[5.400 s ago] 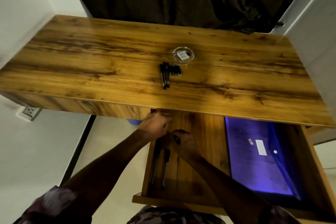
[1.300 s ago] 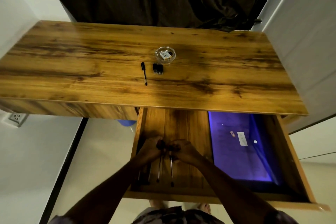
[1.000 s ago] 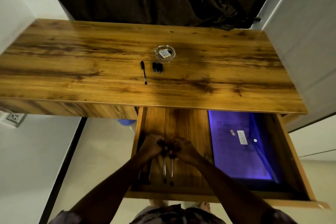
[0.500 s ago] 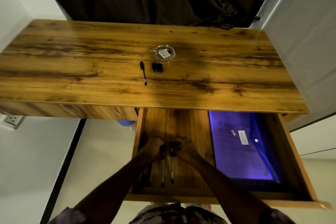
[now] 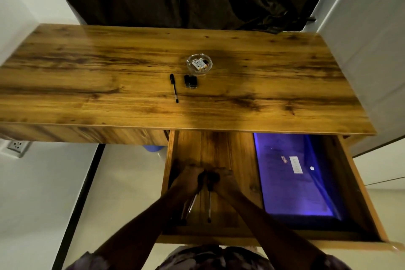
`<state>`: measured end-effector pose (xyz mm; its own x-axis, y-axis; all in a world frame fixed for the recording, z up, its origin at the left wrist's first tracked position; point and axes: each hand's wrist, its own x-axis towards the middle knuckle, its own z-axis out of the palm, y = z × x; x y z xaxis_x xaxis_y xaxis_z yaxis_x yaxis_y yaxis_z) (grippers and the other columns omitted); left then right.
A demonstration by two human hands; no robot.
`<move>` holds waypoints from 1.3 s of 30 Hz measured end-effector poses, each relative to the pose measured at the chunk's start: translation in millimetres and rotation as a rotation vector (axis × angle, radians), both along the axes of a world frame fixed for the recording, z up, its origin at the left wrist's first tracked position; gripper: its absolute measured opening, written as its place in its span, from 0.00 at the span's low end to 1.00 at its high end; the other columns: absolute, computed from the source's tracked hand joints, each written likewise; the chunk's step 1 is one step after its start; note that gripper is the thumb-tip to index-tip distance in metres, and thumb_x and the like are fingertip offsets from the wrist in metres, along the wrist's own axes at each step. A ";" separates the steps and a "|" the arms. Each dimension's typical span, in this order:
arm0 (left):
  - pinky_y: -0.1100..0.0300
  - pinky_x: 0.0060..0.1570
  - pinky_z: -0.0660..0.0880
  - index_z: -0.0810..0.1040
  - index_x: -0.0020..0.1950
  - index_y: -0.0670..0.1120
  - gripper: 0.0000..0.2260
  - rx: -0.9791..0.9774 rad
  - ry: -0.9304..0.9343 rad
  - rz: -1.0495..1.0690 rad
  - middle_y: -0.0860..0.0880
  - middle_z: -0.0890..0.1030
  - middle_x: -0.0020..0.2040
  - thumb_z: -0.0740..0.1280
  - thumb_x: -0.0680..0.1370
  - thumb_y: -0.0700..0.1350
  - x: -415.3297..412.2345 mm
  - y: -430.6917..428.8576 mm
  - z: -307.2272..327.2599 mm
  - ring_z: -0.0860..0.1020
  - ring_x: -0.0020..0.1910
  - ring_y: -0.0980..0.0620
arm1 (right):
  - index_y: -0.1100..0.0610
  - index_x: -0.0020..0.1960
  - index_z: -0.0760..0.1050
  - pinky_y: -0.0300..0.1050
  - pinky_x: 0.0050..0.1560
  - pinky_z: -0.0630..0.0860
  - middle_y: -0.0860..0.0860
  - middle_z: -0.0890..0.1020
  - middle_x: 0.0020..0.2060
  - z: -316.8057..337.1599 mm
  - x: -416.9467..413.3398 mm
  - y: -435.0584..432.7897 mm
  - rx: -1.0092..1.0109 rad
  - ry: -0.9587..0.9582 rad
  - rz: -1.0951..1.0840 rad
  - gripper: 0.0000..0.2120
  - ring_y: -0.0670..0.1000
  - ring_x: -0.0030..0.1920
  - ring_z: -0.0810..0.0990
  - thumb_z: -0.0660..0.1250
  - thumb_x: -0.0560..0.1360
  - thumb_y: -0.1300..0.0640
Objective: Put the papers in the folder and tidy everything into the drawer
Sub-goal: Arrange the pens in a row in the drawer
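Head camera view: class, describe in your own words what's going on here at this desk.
A person reaches into the open drawer. The left hand and right hand grip two pens in its left part. A blue folder lies in its right part. On the desk lie a black pen, black clips and a glass dish.

Both hands (image 5: 189,178) (image 5: 226,181) around pens (image 5: 209,204) in drawer (image 5: 219,149)

Dim, warm light from above — a soft shadow crosses the desk (image 5: 87,76); the drawer (image 5: 219,151) is murky — frame edges bow outward.
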<state>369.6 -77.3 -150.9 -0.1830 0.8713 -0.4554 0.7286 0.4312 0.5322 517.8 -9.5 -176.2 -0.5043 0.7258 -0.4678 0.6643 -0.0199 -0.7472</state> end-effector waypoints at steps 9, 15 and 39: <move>0.62 0.57 0.68 0.78 0.58 0.41 0.11 -0.022 -0.017 0.143 0.43 0.78 0.60 0.58 0.82 0.42 2.2 8.2 -8.0 0.76 0.59 0.47 | 0.61 0.53 0.81 0.27 0.39 0.74 0.58 0.83 0.51 2.0 1.3 7.9 0.048 -0.018 0.070 0.07 0.53 0.48 0.83 0.68 0.76 0.64; 0.56 0.58 0.76 0.80 0.55 0.43 0.09 -0.053 -0.047 0.204 0.42 0.80 0.58 0.61 0.80 0.40 -9.2 8.2 -17.8 0.79 0.55 0.48 | 0.62 0.56 0.81 0.23 0.32 0.71 0.48 0.78 0.47 6.7 0.3 8.3 0.027 0.000 0.018 0.10 0.44 0.43 0.78 0.65 0.77 0.66; 0.57 0.58 0.75 0.78 0.59 0.45 0.10 0.014 0.046 0.233 0.45 0.78 0.59 0.61 0.80 0.43 4.1 8.9 -0.8 0.77 0.57 0.47 | 0.61 0.63 0.76 0.24 0.44 0.69 0.50 0.77 0.57 15.7 -2.6 3.3 -0.017 -0.122 0.093 0.14 0.44 0.53 0.73 0.66 0.78 0.60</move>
